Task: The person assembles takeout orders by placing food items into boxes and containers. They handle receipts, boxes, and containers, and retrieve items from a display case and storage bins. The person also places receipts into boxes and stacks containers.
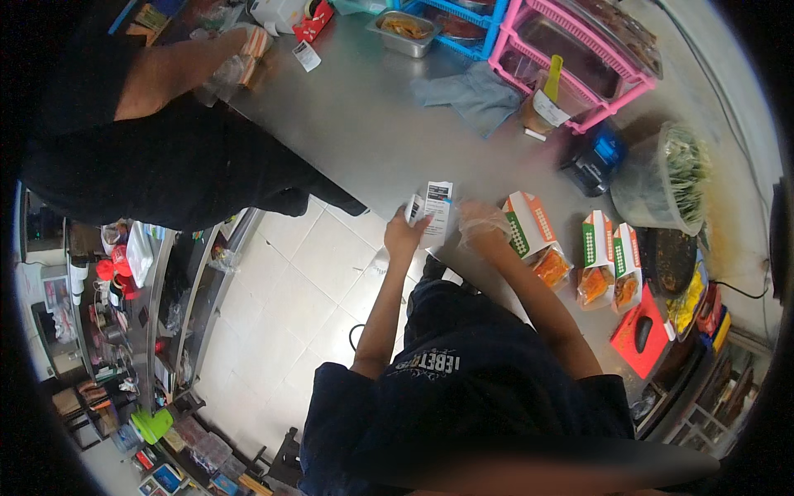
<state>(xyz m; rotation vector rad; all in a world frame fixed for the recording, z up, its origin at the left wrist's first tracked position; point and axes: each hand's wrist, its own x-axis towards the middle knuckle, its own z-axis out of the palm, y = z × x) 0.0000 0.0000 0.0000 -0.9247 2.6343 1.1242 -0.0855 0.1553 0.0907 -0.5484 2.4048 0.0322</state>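
Note:
Over the table's front edge, my bare left hand [403, 235] is closed on paper receipts [438, 217], one long printed slip standing up and a smaller one folded beside it. A clear plastic glove covers my right hand [484, 225], which is beside the receipts, low over the steel table [356, 140]; its fingers are blurred by the glove. Close to its right is an orange, green and white food box [529, 223] with orange food in clear plastic at its near end. Two similar boxes, a middle one [595, 248] and a right one [627, 256], stand farther right.
A coworker's arm [178, 74] reaches over the table's far left, holding a striped package. Behind my hands lie a blue cloth [475, 95], a pink rack [571, 62] and a steel food pan [404, 33]. At right are a tub of greens [662, 182] and a red board [638, 335].

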